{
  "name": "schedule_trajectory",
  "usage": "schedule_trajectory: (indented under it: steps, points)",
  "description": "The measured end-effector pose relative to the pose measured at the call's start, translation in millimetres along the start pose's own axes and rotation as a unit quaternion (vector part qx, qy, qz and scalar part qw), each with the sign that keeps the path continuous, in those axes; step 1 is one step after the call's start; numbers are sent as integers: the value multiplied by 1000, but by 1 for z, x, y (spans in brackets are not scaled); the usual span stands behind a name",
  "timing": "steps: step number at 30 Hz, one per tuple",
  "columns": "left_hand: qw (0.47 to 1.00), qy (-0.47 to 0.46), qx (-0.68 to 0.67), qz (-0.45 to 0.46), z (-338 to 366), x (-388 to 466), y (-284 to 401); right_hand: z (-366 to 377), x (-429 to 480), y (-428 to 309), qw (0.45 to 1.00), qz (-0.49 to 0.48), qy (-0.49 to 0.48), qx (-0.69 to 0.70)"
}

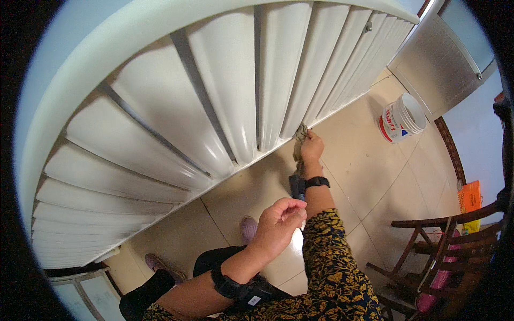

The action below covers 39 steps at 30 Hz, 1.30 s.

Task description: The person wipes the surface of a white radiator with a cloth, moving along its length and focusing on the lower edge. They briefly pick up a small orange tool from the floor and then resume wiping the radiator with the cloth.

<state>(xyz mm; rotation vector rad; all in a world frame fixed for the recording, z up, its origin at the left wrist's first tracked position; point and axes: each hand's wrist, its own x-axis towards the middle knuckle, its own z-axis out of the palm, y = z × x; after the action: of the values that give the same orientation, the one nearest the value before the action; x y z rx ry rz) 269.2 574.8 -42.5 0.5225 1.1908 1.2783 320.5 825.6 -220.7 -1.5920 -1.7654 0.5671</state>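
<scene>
My right hand point(312, 147) grips a crumpled grey-brown cloth point(301, 131) against the lower edge of a white column radiator point(225, 92). Part of the cloth hangs down towards the wrist. Closer to my body, my left hand point(279, 222) is raised above the floor, apart from the radiator. Its fingers are curled in towards the thumb, and nothing can be seen in them. Both wrists wear black straps; a dark device is on the left one.
A white plastic bucket point(401, 118) with printing stands on the tiled floor point(361, 176) at right. A dark wooden chair point(437, 248) is at lower right, near an orange bag point(470, 198). Metal-framed door point(437, 60) at upper right. My purple shoes point(249, 228) are below.
</scene>
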Motion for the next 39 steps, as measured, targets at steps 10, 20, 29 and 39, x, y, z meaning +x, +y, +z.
schedule_trajectory:
  steps: [10,20,29,39]
  points:
    - [999,-32,27,-1,14,-1,-1,7,-37,-14,998,47,-12,-43]
    - [999,-34,12,-8,12,-2,-4,1,-31,1,989,23,107,97]
    - [1000,-19,-19,3,12,-3,-7,40,-141,-33,982,86,-144,85]
    - [1000,-7,17,-2,-4,-6,-5,34,-59,-10,982,48,95,157]
